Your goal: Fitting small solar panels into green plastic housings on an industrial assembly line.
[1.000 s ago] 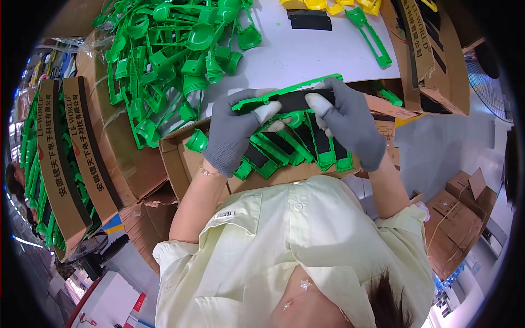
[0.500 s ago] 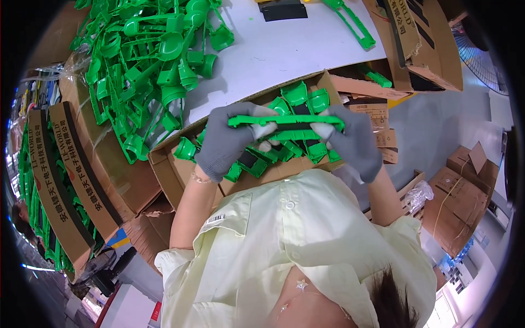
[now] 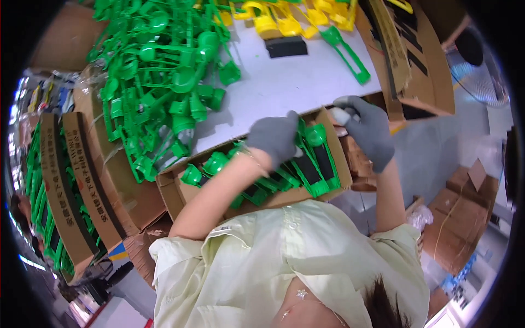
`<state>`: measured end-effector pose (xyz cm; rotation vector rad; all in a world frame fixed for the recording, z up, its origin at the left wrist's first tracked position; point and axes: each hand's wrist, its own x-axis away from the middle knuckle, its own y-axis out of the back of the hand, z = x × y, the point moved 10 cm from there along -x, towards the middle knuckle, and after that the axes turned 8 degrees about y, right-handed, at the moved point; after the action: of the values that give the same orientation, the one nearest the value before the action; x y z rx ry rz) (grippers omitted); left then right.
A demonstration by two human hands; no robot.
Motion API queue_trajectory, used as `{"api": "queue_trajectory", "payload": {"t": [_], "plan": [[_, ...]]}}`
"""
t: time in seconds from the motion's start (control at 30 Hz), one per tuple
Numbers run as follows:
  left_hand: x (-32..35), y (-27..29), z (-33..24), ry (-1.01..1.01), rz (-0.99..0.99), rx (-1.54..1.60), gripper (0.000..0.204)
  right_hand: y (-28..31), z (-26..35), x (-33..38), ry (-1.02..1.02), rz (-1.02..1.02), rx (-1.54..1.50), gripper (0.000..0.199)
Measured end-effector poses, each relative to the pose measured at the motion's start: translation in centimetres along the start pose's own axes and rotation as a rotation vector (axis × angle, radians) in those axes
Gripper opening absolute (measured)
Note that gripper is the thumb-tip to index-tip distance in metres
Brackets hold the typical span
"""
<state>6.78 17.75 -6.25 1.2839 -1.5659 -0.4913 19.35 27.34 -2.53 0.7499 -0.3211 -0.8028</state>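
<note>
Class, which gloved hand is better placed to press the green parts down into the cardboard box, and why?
Left, probably. The left hand lies on the green parts inside the cardboard box; the right hand is off at the box's right corner, by the table edge.

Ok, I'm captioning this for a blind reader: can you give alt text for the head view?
A person in grey gloves leans over an open cardboard box of green plastic parts, left hand pressing on the parts inside, right hand at the box's far corner. A heap of green parts covers the white table beyond.
</note>
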Motion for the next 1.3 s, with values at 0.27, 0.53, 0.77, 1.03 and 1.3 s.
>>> {"api": "queue_trajectory", "payload": {"t": [0.27,0.53,0.77,1.03,1.3], "plan": [[4.5,13.7,4.9,0.055,-0.920,0.033,0.018,-3.1,0.2,-12.7,0.360,-0.102,0.322,0.035],[5.4,25.1,19.7,0.312,-1.097,-0.297,0.032,-5.0,0.2,-15.3,0.334,0.004,0.294,0.039],[5.3,24.9,17.3,0.028,-0.818,-0.386,0.022,-4.2,-1.4,-14.1,0.321,-0.015,0.198,0.035],[8.5,17.4,15.9,0.732,-0.971,-0.170,0.060,-3.6,-2.5,-14.5,0.281,-0.038,0.252,0.038],[7.7,13.9,16.0,0.779,-0.990,-0.266,0.045,-4.2,-1.5,-14.8,0.275,0.009,0.256,0.037]]}}
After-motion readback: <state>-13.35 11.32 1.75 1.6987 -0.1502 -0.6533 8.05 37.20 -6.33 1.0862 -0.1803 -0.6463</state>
